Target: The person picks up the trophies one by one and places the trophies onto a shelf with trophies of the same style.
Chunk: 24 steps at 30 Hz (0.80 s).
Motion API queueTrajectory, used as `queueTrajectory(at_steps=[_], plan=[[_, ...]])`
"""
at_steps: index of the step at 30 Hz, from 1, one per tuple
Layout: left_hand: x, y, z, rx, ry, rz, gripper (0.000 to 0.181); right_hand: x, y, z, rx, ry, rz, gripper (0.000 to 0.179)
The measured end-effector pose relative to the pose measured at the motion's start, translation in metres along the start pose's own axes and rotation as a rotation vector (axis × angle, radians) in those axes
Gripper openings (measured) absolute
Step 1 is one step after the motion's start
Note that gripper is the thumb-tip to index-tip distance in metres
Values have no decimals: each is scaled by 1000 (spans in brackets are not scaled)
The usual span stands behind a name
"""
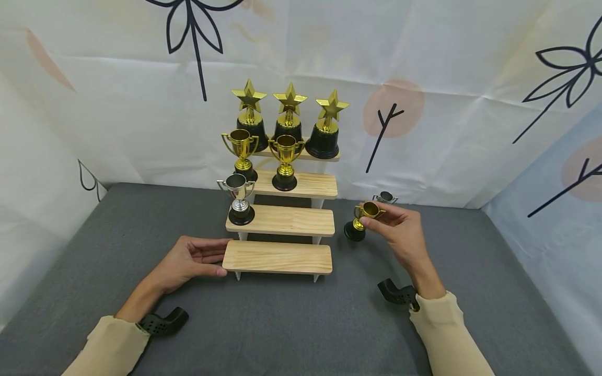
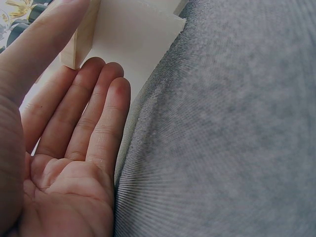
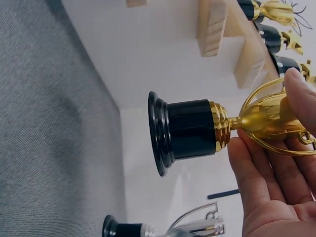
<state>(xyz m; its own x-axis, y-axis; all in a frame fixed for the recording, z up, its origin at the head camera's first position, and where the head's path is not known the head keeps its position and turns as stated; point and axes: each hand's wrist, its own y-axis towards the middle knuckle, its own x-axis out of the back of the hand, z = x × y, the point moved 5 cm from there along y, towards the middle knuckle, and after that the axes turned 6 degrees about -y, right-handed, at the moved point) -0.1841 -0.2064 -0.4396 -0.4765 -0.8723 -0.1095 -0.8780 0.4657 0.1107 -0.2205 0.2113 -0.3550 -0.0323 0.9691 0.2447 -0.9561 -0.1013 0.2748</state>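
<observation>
My right hand holds a gold cup trophy with a black base by its cup, right of the stepped wooden shelf. In the right wrist view the trophy's black base hangs clear of the grey surface, with thumb and fingers around the cup. At the left end of the lowest step rests my left hand, its fingers nearly straight and fingertips right at the board's end. A silver cup trophy stands at the left of the second step. Two gold cup trophies stand on the third.
Three gold star trophies line the top step. Behind my right hand another silver cup trophy stands on the grey table, mostly hidden. A patterned white cloth hangs behind and at the sides.
</observation>
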Motion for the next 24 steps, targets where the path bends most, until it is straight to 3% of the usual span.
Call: queueTrajectory(at_steps=[24], plan=[[2,0,3,6,-3,0,73,0,-5,28,43,24,-30,43]])
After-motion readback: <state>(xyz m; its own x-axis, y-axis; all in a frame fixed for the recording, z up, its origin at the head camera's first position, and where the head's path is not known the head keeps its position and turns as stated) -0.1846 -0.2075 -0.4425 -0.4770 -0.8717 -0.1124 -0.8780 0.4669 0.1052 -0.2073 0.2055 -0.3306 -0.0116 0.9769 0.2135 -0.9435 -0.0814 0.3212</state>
